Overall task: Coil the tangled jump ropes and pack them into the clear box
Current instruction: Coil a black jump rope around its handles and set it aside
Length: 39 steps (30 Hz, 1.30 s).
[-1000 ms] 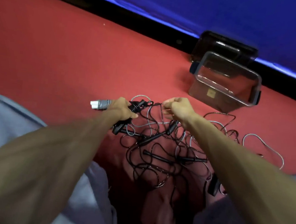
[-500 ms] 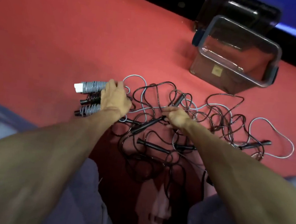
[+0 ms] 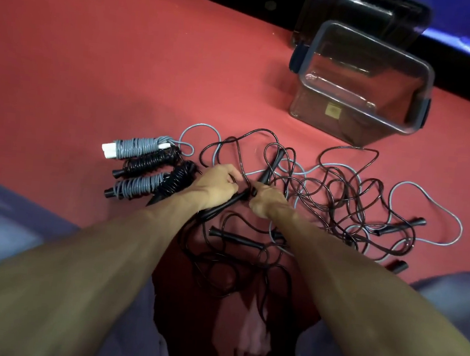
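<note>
A tangle of black and grey jump ropes point(image 3: 329, 198) sprawls over the red floor in front of me. To its left lie several coiled ropes point(image 3: 145, 169), grey and black, wound round their handles. My left hand point(image 3: 212, 188) grips a black handle point(image 3: 222, 205) at the tangle's near left edge. My right hand point(image 3: 266, 201) is curled round a black handle end right beside it, the two hands almost touching. The clear box point(image 3: 409, 88) stands open at the back right with no rope in it.
A dark lid point(image 3: 358, 14) leans behind the box against a black strip and blue wall. My grey-trousered knees point(image 3: 8, 227) frame the lower corners. Loose black handles point(image 3: 236, 238) lie near my forearms. Bare red floor stretches to the far left.
My left hand has let go of the coiled ropes, which now lie on the floor, and moved right to a black handle. My right hand shifted slightly to meet it.
</note>
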Each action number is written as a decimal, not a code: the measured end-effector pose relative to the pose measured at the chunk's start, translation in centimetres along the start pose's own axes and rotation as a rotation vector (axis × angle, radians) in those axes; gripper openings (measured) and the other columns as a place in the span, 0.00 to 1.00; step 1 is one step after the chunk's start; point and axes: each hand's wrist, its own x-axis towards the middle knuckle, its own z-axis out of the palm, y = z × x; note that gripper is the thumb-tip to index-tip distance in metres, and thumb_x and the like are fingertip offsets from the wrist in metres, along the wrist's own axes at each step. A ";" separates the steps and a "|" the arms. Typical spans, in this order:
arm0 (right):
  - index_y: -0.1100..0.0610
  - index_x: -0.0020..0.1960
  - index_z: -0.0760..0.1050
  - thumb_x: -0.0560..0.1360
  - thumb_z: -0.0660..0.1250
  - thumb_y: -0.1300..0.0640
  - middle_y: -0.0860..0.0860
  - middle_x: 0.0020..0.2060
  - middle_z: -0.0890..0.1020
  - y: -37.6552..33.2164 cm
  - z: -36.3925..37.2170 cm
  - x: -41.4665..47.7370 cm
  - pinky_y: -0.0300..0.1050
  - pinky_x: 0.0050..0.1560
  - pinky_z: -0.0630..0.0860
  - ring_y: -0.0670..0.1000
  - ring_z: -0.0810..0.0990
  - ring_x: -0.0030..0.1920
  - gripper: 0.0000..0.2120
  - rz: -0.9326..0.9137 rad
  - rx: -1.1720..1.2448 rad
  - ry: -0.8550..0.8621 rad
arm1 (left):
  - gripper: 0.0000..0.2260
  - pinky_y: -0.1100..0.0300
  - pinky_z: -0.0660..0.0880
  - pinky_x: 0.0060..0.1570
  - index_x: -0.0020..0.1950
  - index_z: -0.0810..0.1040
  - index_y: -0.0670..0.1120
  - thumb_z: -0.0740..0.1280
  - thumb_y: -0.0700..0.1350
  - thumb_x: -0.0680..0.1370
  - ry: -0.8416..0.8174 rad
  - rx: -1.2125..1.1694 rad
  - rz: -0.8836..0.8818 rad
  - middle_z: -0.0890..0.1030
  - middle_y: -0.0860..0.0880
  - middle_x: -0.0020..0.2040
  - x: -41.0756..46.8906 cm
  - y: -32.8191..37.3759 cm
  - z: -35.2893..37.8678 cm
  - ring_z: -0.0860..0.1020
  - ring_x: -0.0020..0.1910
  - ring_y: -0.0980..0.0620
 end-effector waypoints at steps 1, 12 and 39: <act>0.51 0.74 0.64 0.78 0.59 0.58 0.58 0.71 0.69 -0.2 0.0 0.2 0.46 0.68 0.68 0.57 0.68 0.71 0.24 -0.005 -0.015 -0.003 | 0.11 0.57 0.75 0.51 0.56 0.79 0.48 0.63 0.36 0.78 0.006 -0.029 -0.012 0.81 0.46 0.52 0.0 0.1 0.0 0.78 0.44 0.49; 0.49 0.49 0.81 0.71 0.58 0.70 0.50 0.36 0.79 0.6 -2.8 -0.6 0.38 0.38 0.73 0.51 0.76 0.38 0.21 -0.146 0.390 0.091 | 0.11 0.58 0.77 0.50 0.59 0.79 0.46 0.59 0.40 0.81 0.053 -0.246 -0.139 0.81 0.48 0.46 0.2 1.4 -0.2 0.82 0.48 0.46; 0.53 0.60 0.74 0.73 0.63 0.64 0.54 0.49 0.80 2.2 -18.3 -19.8 0.42 0.45 0.70 0.51 0.76 0.44 0.17 -0.384 0.629 0.779 | 0.03 0.59 0.69 0.34 0.52 0.73 0.45 0.60 0.42 0.81 0.116 0.055 0.505 0.73 0.49 0.36 -14.1 18.8 -5.5 0.70 0.29 0.52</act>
